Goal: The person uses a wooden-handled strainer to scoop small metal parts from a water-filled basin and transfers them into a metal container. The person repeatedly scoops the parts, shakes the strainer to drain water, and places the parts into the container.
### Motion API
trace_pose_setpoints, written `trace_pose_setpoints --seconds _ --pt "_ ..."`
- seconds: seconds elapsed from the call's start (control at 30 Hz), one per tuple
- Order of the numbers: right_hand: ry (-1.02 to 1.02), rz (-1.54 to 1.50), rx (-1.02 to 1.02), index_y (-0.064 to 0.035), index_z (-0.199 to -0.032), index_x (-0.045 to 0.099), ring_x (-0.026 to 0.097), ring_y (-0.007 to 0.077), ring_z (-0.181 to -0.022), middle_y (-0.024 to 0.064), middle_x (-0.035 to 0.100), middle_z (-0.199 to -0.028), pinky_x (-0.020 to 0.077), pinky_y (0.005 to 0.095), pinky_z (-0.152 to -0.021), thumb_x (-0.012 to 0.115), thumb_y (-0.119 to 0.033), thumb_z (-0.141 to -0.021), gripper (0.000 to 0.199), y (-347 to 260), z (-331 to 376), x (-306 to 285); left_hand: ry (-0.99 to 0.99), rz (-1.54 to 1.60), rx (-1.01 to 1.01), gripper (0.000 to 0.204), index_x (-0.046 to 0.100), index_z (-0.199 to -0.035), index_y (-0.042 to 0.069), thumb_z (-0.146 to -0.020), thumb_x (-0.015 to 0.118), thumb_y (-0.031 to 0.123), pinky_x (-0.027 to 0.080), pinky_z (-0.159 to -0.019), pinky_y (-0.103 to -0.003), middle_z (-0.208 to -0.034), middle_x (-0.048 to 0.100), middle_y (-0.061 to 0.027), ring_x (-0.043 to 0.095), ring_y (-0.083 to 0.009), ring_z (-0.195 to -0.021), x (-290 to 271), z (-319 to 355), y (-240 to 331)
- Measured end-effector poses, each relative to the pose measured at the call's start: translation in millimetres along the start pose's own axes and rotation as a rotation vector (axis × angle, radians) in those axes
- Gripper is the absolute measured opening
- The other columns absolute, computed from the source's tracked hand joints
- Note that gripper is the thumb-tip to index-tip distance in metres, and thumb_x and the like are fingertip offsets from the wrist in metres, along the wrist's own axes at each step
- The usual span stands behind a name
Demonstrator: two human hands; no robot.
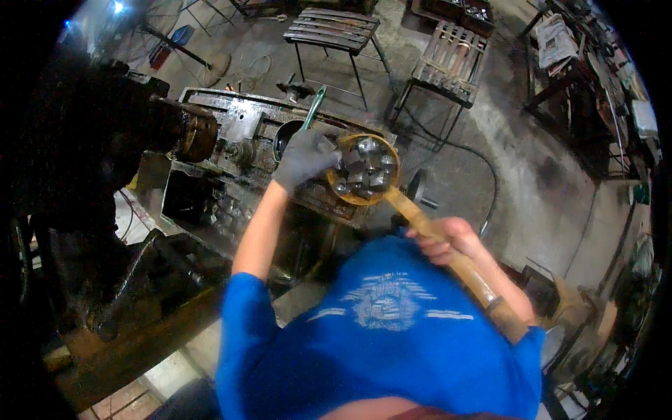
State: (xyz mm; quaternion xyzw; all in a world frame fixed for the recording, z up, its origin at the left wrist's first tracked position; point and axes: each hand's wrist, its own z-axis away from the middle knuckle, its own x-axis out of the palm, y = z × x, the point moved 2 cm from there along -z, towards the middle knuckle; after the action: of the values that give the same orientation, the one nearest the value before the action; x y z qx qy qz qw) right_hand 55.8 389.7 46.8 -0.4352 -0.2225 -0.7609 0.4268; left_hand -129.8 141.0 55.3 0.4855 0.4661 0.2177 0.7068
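Note:
My left hand, in a grey glove, is at the left rim of a round yellow-rimmed pan. Its fingers are bent together; what is in them, if anything, blends with the grey glove. Several blocky metal pieces fill the pan. Bare, my right hand is wrapped round the pan's long, flat, yellow-brown handle, which slants back along my right forearm. Just behind my left hand a green-handled brush leans in a dark bowl; its bristles are hidden.
The pan is over the right end of a greasy machine bed. A dark machine head with a round chuck stands at the left. Two slatted stands are beyond. A cable crosses the floor; a cluttered bench lines the right.

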Motion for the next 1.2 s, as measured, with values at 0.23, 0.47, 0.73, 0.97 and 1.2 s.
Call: trace_pose_setpoints --seconds 0.23,0.47,0.73,0.97,1.2 --pt "0.007 0.019 0.042 0.0065 -0.111 0.041 0.032 0.0049 -0.046 0.0004 0.038 -0.069 0.0266 0.0189 -0.037 0.047 -0.023 -0.073 0.049 0 -2 -6 0.085 -0.159 0.101 0.028 0.060 -0.090 0.005 -0.063 0.067 0.008 0.045 -0.058 -0.023 -0.067 0.059 -0.0016 0.055 -0.0075 -0.062 8 -1 -8" --pt "-0.089 -0.030 0.029 0.0072 -0.112 0.039 0.033 0.0048 -0.047 0.0004 0.037 -0.069 0.0270 0.0189 -0.037 0.049 -0.022 -0.072 0.051 -3 -1 -5 -0.078 -0.145 0.201 0.032 0.059 -0.094 0.003 -0.062 0.064 0.007 0.046 -0.068 -0.026 -0.080 0.062 -0.0062 0.057 -0.0102 -0.073 23 -34 11" --pt "-0.041 -0.059 0.017 0.0067 -0.112 0.039 0.032 0.0047 -0.045 0.0009 0.039 -0.068 0.0262 0.0190 -0.036 0.046 -0.020 -0.076 0.045 0 0 -3 -0.177 -0.043 0.071 0.034 0.059 -0.098 0.005 -0.065 0.066 0.013 0.046 -0.065 -0.025 -0.080 0.061 -0.0069 0.057 -0.0119 -0.068 15 -34 7" --pt "-0.007 -0.035 0.022 0.0051 -0.112 0.039 0.032 0.0048 -0.045 0.0003 0.038 -0.068 0.0257 0.0193 -0.036 0.044 -0.019 -0.077 0.043 0 -1 -2 0.135 -0.144 0.266 0.033 0.057 -0.098 0.006 -0.066 0.062 0.003 0.049 -0.065 -0.026 -0.082 0.061 -0.0088 0.061 -0.0168 -0.073 19 12 53" --pt "-0.113 -0.168 0.061 0.0054 -0.112 0.037 0.033 0.0061 -0.046 0.0008 0.038 -0.068 0.0280 0.0203 -0.037 0.046 -0.022 -0.075 0.047 -1 -2 2 0.014 -0.916 0.675 0.048 0.053 -0.106 0.012 -0.064 0.064 0.032 0.018 -0.098 -0.056 -0.118 0.048 -0.0071 0.040 -0.0274 -0.115 87 47 23"
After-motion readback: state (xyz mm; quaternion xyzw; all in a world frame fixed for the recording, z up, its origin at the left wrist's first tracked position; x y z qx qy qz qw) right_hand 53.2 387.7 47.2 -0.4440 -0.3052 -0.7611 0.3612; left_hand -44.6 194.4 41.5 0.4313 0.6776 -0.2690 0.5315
